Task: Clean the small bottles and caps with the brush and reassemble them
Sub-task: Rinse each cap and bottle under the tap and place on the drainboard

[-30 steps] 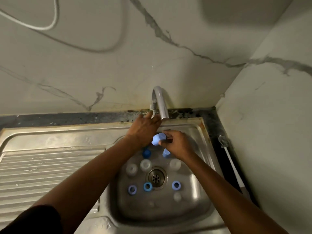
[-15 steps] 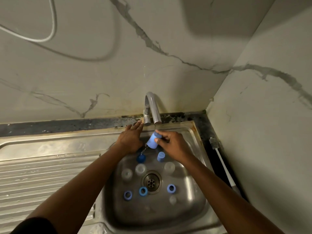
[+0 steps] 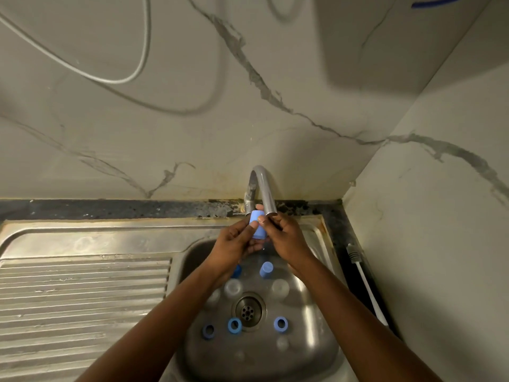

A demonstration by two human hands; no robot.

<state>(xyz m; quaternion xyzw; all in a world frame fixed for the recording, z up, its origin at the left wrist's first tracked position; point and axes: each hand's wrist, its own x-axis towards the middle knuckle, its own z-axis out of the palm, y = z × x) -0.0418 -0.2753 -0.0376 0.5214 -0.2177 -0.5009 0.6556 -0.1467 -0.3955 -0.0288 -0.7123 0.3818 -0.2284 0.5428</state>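
The bottle (image 3: 257,228) I hold is light blue, the rings (image 3: 234,325) blue, the sink (image 3: 316,340) grey, the wall (image 3: 192,92) white with grey veins.

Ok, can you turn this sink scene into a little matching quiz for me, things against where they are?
1 brush
2 rings
3 blue bottle
4 drain

a basin middle
b near side of the basin floor
c right of the basin, outside it
d held by left hand and right hand, under the tap

Pairs: 1-c, 2-b, 3-d, 4-a
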